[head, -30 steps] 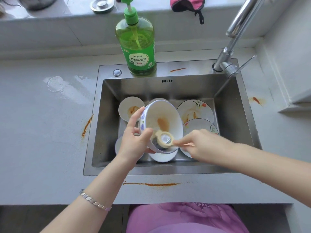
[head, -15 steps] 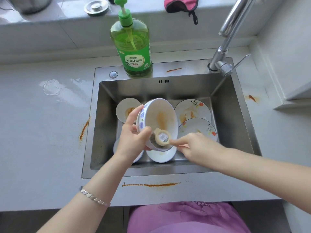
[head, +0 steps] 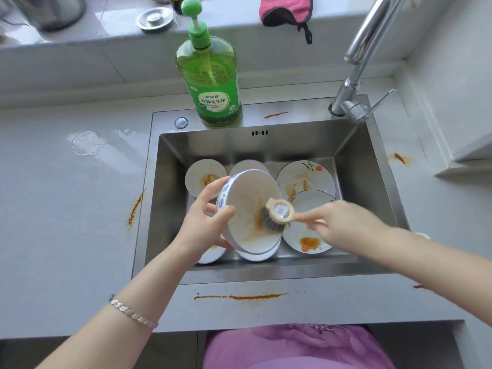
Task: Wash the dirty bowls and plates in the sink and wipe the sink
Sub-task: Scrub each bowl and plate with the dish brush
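My left hand [head: 206, 217] grips the rim of a white bowl [head: 247, 198] with a blue pattern, tilted over the steel sink [head: 372, 187]. Orange sauce smears its inside. My right hand [head: 343, 225] holds the handle of a round dish brush [head: 277, 213], whose grey bristles press against the bowl's inner wall. Below in the sink lie a small stained bowl [head: 203, 177], a flowered plate [head: 306, 178] with orange streaks, and another plate [head: 308, 241] with an orange blob. More white dishes sit under the held bowl, mostly hidden.
A green dish soap bottle [head: 213, 83] stands on the sink's back ledge. The chrome faucet [head: 356, 78] rises at the back right. Orange stains [head: 239, 296] mark the grey counter in front, left and right. A pink cloth [head: 285, 9] and a metal strainer [head: 154, 18] lie on the sill.
The brush has shifted right and up inside the bowl, spreading the orange smear. The bowl is tilted slightly more toward me. My left hand keeps its grip.
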A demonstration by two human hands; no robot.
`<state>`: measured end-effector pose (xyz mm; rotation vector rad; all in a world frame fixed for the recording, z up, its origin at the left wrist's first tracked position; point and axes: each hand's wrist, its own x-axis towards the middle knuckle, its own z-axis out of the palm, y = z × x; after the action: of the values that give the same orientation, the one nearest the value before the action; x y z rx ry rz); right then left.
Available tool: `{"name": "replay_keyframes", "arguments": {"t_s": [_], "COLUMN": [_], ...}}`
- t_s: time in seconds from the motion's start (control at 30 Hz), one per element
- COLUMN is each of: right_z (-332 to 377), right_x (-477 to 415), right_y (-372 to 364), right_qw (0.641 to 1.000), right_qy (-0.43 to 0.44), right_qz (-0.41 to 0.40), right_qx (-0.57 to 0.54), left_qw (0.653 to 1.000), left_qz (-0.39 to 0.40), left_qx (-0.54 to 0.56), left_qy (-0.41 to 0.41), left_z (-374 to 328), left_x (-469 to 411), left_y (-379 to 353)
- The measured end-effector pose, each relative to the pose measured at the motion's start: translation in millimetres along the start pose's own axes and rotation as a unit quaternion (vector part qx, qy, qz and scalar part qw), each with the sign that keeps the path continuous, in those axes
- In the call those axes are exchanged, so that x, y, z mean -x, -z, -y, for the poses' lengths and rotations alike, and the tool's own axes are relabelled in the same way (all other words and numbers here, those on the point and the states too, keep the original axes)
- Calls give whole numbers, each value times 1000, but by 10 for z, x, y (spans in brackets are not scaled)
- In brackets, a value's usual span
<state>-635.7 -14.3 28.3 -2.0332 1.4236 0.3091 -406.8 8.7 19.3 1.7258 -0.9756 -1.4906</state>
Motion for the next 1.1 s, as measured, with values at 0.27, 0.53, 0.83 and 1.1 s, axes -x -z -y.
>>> {"name": "replay_keyframes", "arguments": {"t_s": [0.27, 0.53, 0.83, 1.1], "right_z": [-142, 66, 254, 391], "right_x": [-102, -187, -238, -150], "right_y": [-22, -156, -247, -208], "right_qw": [867, 784, 678, 667], "right_qy": [-95, -68, -182, -136], "right_qz": [-247, -121, -209, -227], "right_qx": [-423, -605, -681, -696], "left_qw": [998, 986, 991, 940], "left_qz": [42, 150, -14, -216], "left_qx": [-3, -53, 76, 220], "left_qy": [40, 48, -109, -144], "left_z": [-142, -374, -59, -65], "left_x": [-103, -304, -25, 109], "left_y": [173, 216, -265, -599]}}
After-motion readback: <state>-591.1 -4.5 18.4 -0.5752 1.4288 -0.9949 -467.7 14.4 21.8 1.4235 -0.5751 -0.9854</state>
